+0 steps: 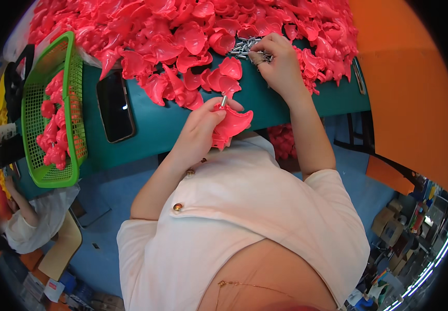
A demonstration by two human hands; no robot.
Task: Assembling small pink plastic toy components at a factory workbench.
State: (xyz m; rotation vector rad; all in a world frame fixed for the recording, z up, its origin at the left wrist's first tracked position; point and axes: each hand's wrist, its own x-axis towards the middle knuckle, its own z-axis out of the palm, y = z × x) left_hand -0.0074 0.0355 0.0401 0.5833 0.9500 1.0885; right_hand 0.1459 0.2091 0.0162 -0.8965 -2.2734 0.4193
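Observation:
My left hand grips a glossy pink plastic shell piece close to my body, at the table's near edge. A short silvery metal pin stands up at the thumb and fingers of that hand, by the shell's top. Farther off, my right hand bends over a small heap of silvery metal pins. Its thumb and fingertips are drawn together; whatever lies between them is too small to make out. Loose pink shell pieces lie on the table between the two hands.
A big mound of pink shells covers the back of the green table. On the left stand a green basket holding pink pieces and a dark phone. An orange panel borders the right. Another person sits at far left.

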